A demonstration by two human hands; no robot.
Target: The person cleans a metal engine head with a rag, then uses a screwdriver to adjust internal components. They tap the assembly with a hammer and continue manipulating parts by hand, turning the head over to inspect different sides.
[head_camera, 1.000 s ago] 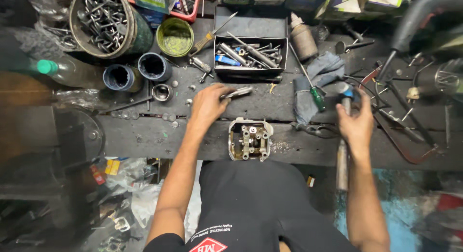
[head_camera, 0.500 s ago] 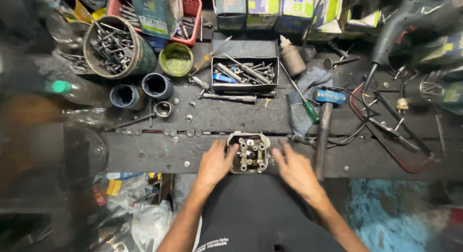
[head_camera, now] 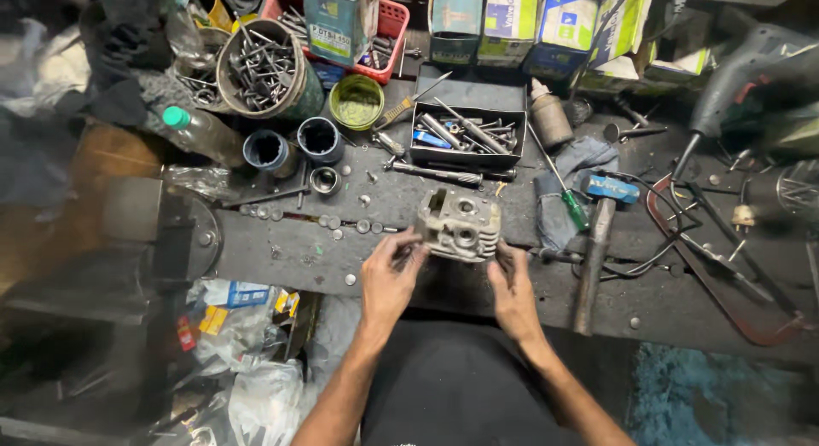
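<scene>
Cluttered dark worktop [head_camera: 281, 250], strewn with tools. Left hand [head_camera: 388, 280] and right hand [head_camera: 512, 288] both reaching forward, fingers curled around a grey metal engine part [head_camera: 458, 225], held tilted just above the near edge. Fingertips partly hidden behind it; underside out of sight.

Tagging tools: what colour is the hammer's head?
Blue, on the hammer in the head view.

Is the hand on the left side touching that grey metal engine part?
Touching. The head view shows the left hand with its fingertips pressed against the left side of the grey metal engine part, while the right hand holds the other side.
</scene>
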